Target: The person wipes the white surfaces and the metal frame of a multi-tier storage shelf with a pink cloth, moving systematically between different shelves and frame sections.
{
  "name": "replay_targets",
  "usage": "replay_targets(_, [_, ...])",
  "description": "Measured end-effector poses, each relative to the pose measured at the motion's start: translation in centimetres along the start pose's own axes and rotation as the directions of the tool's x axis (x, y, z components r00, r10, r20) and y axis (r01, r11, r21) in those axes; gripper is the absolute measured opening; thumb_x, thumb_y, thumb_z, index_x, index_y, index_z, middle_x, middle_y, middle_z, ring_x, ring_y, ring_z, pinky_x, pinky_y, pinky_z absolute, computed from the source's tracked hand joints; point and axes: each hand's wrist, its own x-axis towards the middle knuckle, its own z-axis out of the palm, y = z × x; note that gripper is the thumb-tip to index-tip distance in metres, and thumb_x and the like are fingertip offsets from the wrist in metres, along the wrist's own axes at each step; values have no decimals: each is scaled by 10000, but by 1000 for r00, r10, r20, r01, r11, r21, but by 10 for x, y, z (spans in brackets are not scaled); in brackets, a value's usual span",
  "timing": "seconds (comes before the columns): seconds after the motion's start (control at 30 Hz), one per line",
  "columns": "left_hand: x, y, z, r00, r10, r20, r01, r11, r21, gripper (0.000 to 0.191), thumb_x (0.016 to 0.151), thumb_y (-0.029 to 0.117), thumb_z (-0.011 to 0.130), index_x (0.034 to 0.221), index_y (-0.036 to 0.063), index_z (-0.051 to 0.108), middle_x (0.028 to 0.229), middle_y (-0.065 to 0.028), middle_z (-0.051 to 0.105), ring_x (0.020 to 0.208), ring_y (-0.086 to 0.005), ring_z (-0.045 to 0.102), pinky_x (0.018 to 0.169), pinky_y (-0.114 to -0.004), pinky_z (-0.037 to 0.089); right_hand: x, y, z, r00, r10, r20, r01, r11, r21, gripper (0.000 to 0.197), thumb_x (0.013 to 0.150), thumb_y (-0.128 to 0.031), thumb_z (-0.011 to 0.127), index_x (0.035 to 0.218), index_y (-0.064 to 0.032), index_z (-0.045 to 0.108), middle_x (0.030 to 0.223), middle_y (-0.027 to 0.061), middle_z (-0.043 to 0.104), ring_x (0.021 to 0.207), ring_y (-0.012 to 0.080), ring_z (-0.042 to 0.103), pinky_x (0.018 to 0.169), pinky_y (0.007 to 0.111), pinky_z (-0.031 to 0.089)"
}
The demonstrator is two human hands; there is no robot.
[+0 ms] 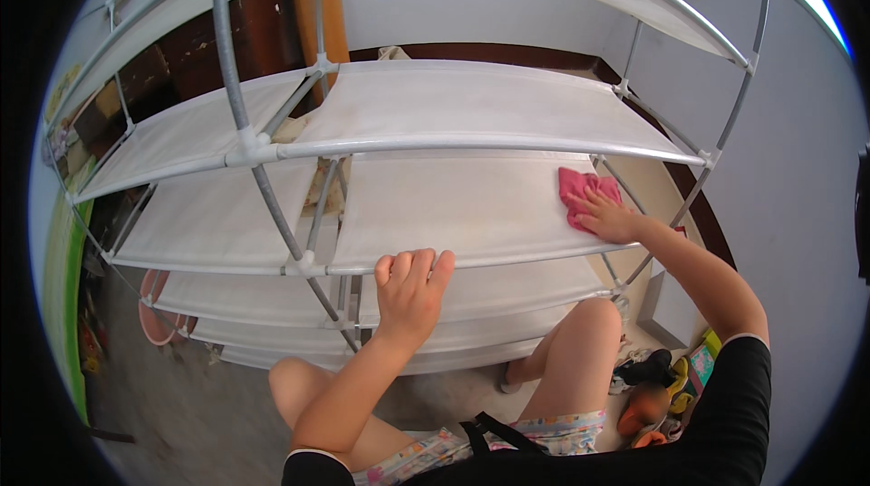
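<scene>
A rack of grey metal tubes with white plastic joints carries several white fabric shelves (462, 207). At the middle, my left hand (411, 289) has its fingers curled over the front tube of one fabric shelf. My right hand (607, 215) lies on a folded pink cloth (578, 190), pressing it against the right end of that same shelf. The cloth sticks out beyond the fingertips, mostly to the left and back. Above it, another white shelf (476, 108) spans the frame.
Shoes (646, 367) and a white box (667, 309) are on the floor at right. A pink basin (158, 316) stands at lower left, near a green-edged surface (68, 268). Dark wooden furniture (197, 44) is behind the rack; a pale wall (802, 214) rises on the right.
</scene>
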Motion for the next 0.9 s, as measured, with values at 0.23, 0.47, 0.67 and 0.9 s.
replay_targets(0.23, [-3, -1, -6, 999, -22, 36, 23, 999, -25, 224, 737, 86, 557, 956, 127, 578, 828, 7, 503, 762, -161, 473, 774, -340, 324, -9, -107, -53, 981, -188, -50, 193, 913, 359, 563, 924, -567, 239, 1442, -363, 155, 1522, 130, 58, 1396, 356, 39, 1057, 620, 93])
replay_targets(0.47, [-4, 0, -4, 999, -14, 44, 19, 994, -110, 244, 760, 98, 544, 998, 125, 592, 930, -21, 549, 852, -175, 505, 793, -341, 330, 92, -193, -96, 986, -64, -155, 112, 939, 326, 640, 877, -630, 301, 1442, -368, 155, 1528, 113, 19, 1397, 364, -11, 1067, 600, 67])
replay_targets(0.67, [-8, -10, -2, 999, 4, -38, -5, 1000, -28, 300, 751, 104, 578, 1037, 190, 612, 1001, -57, 524, 921, -234, 491, 764, -362, 366, 102, -233, -107, 869, -461, -179, 485, 866, 124, 562, 898, -571, 324, 1414, -353, 270, 1531, 77, 59, 1401, 343, 15, 1057, 615, 92])
replay_targets(0.9, [-9, -12, -12, 996, -9, 88, 9, 1000, -10, 342, 726, 81, 552, 1036, 217, 597, 920, -45, 492, 857, -223, 482, 766, -360, 383, 60, -136, -67, 921, -325, -215, 378, 878, 293, 560, 900, -557, 334, 1404, -314, 315, 1520, 91, 131, 1398, 328, 83, 1090, 538, 119])
